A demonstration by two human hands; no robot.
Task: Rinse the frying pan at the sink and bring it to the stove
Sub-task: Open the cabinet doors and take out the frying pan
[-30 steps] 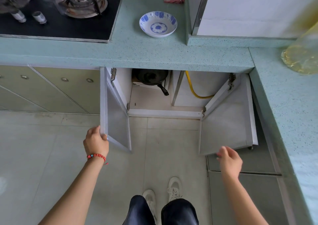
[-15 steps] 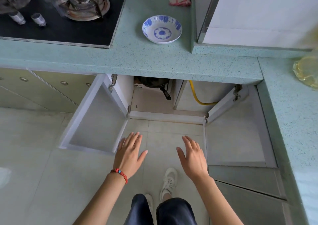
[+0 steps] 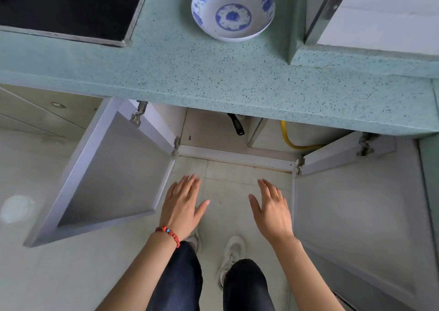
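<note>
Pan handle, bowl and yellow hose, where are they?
pan handle [image 3: 236,125]: head view, on its black grip inside the cabinet.
bowl [image 3: 232,16]: head view, on its blue centre.
yellow hose [image 3: 288,139]: head view, on its bend.

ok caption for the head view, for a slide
Both hands open before the opened cabinet, frying pan handle visible under the counter.

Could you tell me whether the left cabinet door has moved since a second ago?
Yes. The left cabinet door has swung wide open, away from the cabinet opening; the left hand no longer holds its edge.
</note>
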